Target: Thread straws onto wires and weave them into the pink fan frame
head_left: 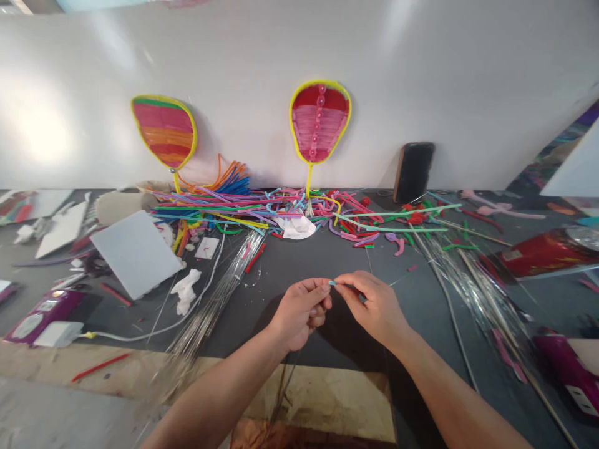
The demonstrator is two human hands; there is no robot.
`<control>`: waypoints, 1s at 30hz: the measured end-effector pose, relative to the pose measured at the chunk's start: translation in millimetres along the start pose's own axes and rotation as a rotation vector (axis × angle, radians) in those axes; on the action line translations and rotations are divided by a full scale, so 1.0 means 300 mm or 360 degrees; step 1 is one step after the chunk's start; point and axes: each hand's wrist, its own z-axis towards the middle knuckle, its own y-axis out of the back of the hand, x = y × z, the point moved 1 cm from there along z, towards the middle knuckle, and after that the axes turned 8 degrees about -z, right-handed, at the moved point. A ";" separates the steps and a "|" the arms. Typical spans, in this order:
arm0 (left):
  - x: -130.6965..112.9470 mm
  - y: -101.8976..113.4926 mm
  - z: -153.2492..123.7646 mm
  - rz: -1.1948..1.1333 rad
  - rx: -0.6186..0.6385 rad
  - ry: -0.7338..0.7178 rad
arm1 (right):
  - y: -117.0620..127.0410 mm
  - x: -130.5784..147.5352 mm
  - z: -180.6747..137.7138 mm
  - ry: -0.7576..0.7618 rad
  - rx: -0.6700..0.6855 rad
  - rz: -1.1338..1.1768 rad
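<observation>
My left hand [302,308] and my right hand [377,305] meet over the dark table [327,262], fingertips pinched together. Between them sits a tiny light-blue piece [332,283], which both hands pinch. Thin wires hang down from my left hand toward the table's front edge. Behind the hands lies a heap of coloured pipe cleaners [281,209]. Two woven fans lean on the wall: a striped one [165,131] at the left and a red and pink one [319,121] in the middle.
A white foam sheet [135,252] lies at the left, beside crumpled tissue [186,291]. Bundles of silver wire [219,293] [472,280] spread on both sides. A dark phone [413,171] leans on the wall. Red foil packaging [538,252] lies right; a purple box [44,312] left.
</observation>
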 end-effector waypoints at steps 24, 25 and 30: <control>0.005 0.014 0.007 -0.0003 0.0115 0.0012 | -0.021 -0.003 -0.010 -0.0087 0.0040 0.0081; 0.005 0.015 0.008 -0.0005 0.0117 0.0011 | -0.022 -0.003 -0.011 -0.0094 0.0053 0.0082; 0.005 0.014 0.015 -0.0010 0.0108 -0.0012 | -0.036 -0.008 -0.016 -0.0133 0.0113 0.0029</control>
